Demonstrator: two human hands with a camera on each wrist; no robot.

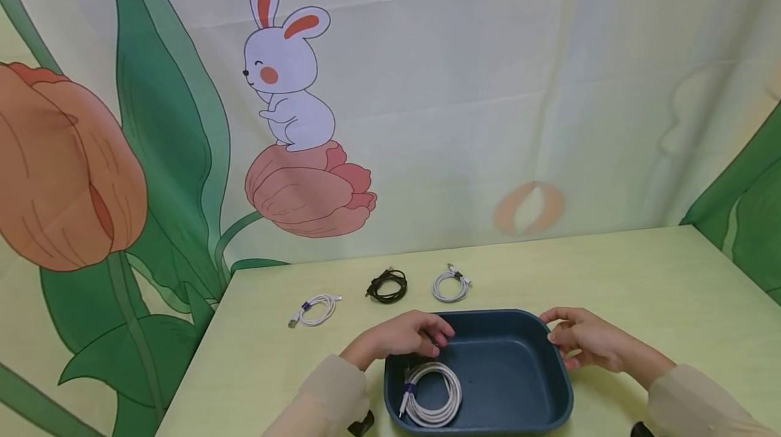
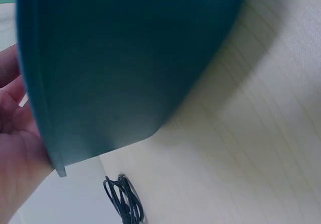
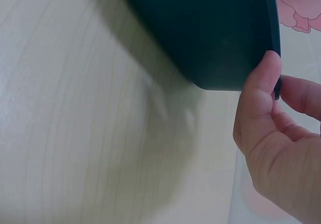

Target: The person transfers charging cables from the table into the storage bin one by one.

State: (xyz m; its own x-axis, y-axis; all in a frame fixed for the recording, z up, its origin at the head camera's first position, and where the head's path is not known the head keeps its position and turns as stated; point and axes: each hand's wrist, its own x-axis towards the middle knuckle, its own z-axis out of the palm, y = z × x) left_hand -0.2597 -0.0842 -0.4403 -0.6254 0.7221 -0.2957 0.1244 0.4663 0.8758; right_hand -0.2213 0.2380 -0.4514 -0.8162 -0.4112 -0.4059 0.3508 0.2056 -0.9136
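Observation:
A dark blue plastic bin stands on the table in front of me. Inside it, on the left, lies a coiled white cable with a purple tie. My left hand reaches over the bin's left rim, its fingers loosely bent above the inside and holding nothing. My right hand pinches the right rim near the far corner. In the right wrist view, the thumb lies against the outer side and a finger is on the other side of the edge.
Behind the bin, a white cable with a blue tie, a black cable and a white cable with a dark tie lie coiled on the pale table. A printed cloth with a rabbit and tulips hangs behind the table.

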